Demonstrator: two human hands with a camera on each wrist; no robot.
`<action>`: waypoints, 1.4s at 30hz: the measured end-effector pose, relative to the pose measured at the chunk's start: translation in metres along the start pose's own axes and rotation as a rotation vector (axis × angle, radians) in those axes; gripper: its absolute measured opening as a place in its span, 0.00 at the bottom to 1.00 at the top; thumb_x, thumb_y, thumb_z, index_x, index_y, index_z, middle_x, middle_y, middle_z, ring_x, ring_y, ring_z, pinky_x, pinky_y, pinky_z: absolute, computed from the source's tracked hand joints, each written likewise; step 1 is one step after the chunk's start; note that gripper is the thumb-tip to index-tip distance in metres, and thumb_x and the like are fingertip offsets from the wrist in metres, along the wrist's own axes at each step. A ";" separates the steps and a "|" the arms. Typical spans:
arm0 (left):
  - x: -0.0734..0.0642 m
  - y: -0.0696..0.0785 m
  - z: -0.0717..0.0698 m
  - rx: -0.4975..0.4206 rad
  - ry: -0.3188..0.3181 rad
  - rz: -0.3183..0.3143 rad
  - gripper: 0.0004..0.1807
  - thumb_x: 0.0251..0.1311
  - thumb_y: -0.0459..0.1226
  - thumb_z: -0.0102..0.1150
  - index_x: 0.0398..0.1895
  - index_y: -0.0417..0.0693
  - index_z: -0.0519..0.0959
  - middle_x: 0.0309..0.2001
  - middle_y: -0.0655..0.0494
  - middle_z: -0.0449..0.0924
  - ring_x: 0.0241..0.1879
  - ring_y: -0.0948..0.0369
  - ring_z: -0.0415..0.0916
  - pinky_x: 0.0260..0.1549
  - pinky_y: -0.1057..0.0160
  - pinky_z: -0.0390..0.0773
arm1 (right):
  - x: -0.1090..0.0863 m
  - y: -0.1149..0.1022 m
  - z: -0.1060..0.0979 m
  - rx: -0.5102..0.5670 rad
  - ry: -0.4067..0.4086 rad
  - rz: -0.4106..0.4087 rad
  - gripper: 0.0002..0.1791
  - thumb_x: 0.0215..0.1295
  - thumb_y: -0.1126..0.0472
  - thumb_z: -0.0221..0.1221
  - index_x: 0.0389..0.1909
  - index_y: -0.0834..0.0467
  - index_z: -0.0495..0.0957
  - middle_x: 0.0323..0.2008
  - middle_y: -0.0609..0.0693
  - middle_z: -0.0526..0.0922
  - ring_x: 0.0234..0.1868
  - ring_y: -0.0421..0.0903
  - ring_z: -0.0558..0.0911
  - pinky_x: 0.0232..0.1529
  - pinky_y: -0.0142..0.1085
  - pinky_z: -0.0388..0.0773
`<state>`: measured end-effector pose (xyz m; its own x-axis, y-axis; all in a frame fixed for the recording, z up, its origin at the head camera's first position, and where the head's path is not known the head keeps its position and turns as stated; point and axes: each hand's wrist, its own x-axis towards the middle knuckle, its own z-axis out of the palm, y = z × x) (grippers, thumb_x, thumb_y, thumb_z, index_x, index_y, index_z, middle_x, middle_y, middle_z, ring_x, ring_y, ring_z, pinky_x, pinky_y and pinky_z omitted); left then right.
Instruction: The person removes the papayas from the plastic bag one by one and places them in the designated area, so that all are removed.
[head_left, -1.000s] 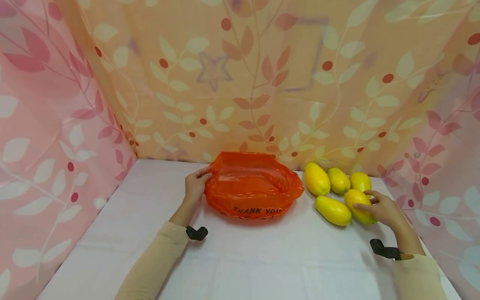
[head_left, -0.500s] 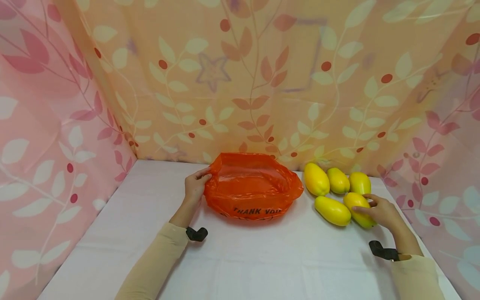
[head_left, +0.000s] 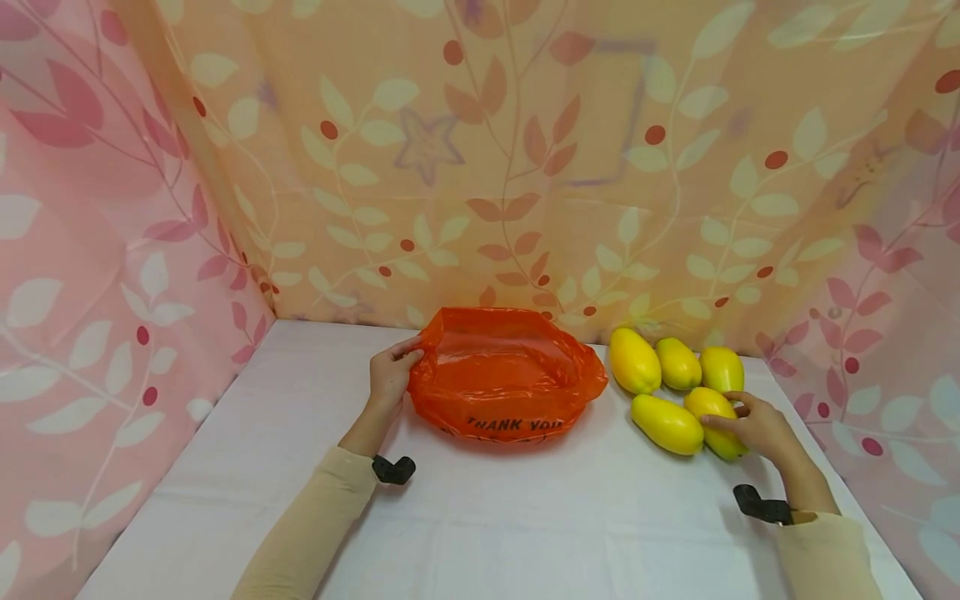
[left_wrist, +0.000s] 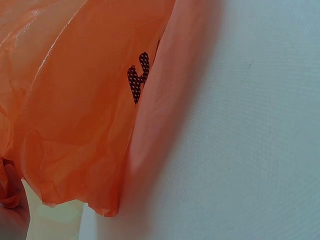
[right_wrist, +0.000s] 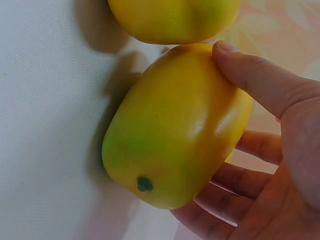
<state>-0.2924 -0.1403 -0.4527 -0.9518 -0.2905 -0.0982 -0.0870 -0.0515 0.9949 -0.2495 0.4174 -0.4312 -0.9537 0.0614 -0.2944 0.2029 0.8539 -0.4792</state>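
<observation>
An orange-red plastic bag [head_left: 495, 375] printed "THANK YOU" stands on the table in the head view, its mouth spread wide. My left hand [head_left: 392, 373] pinches the bag's left rim; in the left wrist view only a bit of that hand [left_wrist: 12, 210] shows at the edge. To the right, my right hand [head_left: 757, 425] holds a yellow mango [head_left: 712, 404] at the front of a group. Seen from the right wrist, thumb and fingers lie on opposite sides of this mango [right_wrist: 170, 130], whose green stem end faces the camera.
Several more yellow mangoes lie beside the held one: one at the front left [head_left: 666, 425], others in a back row [head_left: 678, 364]. White cloth covers the table [head_left: 525, 525]. Patterned fabric walls [head_left: 510, 167] enclose the back and both sides.
My right hand and the mango in it have shifted slightly left and toward me, nearer the front-left mango. My left hand and the bag have stayed in place.
</observation>
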 end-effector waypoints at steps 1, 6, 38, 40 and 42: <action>0.000 0.000 0.000 -0.001 0.000 0.001 0.17 0.65 0.33 0.58 0.57 0.44 0.80 0.56 0.45 0.79 0.51 0.58 0.73 0.38 0.80 0.75 | 0.000 0.000 0.000 0.000 0.000 0.000 0.61 0.54 0.25 0.55 0.69 0.72 0.53 0.59 0.81 0.62 0.50 0.69 0.72 0.45 0.55 0.78; 0.000 -0.001 0.000 -0.002 0.000 0.010 0.17 0.65 0.33 0.58 0.57 0.43 0.80 0.57 0.44 0.79 0.53 0.57 0.73 0.38 0.80 0.75 | -0.001 0.000 0.000 -0.004 -0.004 0.008 0.63 0.54 0.23 0.54 0.69 0.73 0.51 0.59 0.81 0.61 0.50 0.70 0.72 0.47 0.57 0.78; 0.000 -0.004 -0.002 -0.003 0.004 -0.004 0.17 0.65 0.32 0.58 0.57 0.44 0.80 0.58 0.45 0.79 0.55 0.57 0.74 0.45 0.76 0.77 | -0.010 0.001 -0.006 0.028 0.034 -0.002 0.54 0.64 0.27 0.46 0.68 0.73 0.54 0.60 0.80 0.63 0.52 0.71 0.71 0.48 0.59 0.76; -0.001 -0.004 -0.002 0.003 0.005 -0.004 0.17 0.65 0.32 0.58 0.57 0.44 0.80 0.58 0.45 0.78 0.55 0.57 0.74 0.46 0.76 0.77 | -0.011 0.000 -0.007 0.032 0.045 0.002 0.54 0.64 0.27 0.45 0.68 0.73 0.54 0.60 0.80 0.61 0.53 0.72 0.69 0.48 0.60 0.75; -0.001 -0.004 -0.002 0.003 0.006 0.000 0.17 0.65 0.32 0.58 0.57 0.44 0.80 0.58 0.45 0.79 0.55 0.57 0.74 0.46 0.76 0.77 | -0.013 -0.001 -0.008 0.039 0.056 0.000 0.53 0.65 0.28 0.44 0.68 0.74 0.54 0.61 0.81 0.60 0.54 0.73 0.68 0.48 0.61 0.75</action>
<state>-0.2906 -0.1421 -0.4571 -0.9500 -0.2964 -0.0981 -0.0875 -0.0489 0.9950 -0.2394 0.4199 -0.4209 -0.9645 0.0912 -0.2477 0.2102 0.8330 -0.5118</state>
